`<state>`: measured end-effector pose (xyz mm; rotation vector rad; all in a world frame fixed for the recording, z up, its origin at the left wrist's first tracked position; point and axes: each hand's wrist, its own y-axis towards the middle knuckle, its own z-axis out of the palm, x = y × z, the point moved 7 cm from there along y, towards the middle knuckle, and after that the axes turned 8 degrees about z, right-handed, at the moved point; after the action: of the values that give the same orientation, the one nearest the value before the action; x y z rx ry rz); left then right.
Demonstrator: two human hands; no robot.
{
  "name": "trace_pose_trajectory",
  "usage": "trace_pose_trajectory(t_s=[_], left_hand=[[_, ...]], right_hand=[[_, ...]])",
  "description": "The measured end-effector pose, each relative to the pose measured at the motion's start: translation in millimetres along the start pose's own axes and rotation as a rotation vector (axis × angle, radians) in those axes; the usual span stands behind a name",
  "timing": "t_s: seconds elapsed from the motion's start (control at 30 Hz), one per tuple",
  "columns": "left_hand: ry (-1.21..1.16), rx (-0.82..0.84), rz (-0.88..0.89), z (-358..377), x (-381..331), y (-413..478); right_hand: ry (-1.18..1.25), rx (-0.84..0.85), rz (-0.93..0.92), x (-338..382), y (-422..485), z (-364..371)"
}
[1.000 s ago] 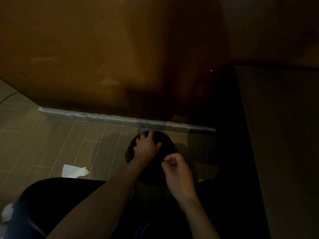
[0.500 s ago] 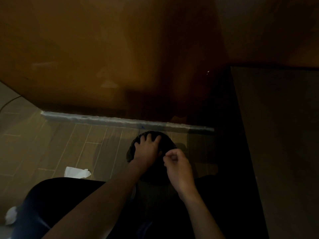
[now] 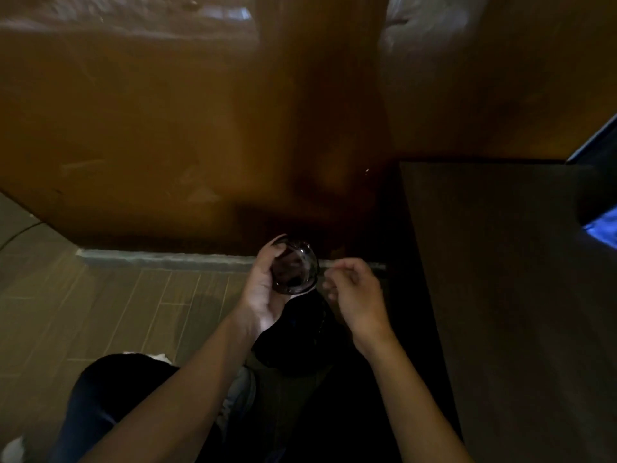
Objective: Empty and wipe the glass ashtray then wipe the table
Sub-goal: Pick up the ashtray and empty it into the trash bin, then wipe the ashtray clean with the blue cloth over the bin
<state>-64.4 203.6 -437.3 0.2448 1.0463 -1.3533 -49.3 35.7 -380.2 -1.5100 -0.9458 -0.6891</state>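
My left hand (image 3: 262, 292) grips the round glass ashtray (image 3: 295, 267) by its left rim. It holds the ashtray tilted on edge, with the hollow facing me, above a dark bin (image 3: 300, 345) on the floor. In the dim light I cannot make out whether anything lies inside the ashtray. My right hand (image 3: 354, 289) hovers just right of the ashtray with its fingers curled and thumb against forefinger. Nothing shows between them, and the hand does not touch the glass.
A glossy brown wooden panel (image 3: 167, 128) rises behind, with a pale skirting strip (image 3: 150, 259) at its foot. A dark flat surface (image 3: 517, 295) fills the right side. White crumpled tissue (image 3: 158, 357) lies on the tiled floor by my knee, and more tissue (image 3: 11, 446) lies at the bottom left.
My left hand was pressed down over the bin. It has lifted and turned the ashtray up to face me. My right hand rose alongside it.
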Motion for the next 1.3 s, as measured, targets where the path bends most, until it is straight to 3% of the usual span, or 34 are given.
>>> trace_pose_trajectory(t_s=[0.2, 0.3, 0.47, 0.6, 0.83, 1.03, 1.3], left_hand=[[-0.117, 0.234, 0.006, 109, -35, -52], [-0.109, 0.295, -0.038, 158, -30, -73], [-0.104, 0.365, -0.112, 212, -1, -100], [-0.127, 0.376, -0.159, 226, 21, -110], [-0.145, 0.339, -0.181, 222, 31, -119], [-0.152, 0.278, -0.189, 208, 25, -117], [-0.161, 0.26, -0.199, 202, 24, -118]], right_hand=[[0.068, 0.026, -0.207, 76, -25, -88], [-0.045, -0.155, -0.274, 97, -27, -156], [-0.446, -0.498, -0.319, 117, -18, -283], [-0.646, -0.613, -0.185, 106, 27, -343], [-1.048, -0.65, 0.01, 84, 82, -379], [-1.213, -0.761, 0.011, 88, 94, -387], [-1.35, -0.75, -0.066, 90, 90, -370]])
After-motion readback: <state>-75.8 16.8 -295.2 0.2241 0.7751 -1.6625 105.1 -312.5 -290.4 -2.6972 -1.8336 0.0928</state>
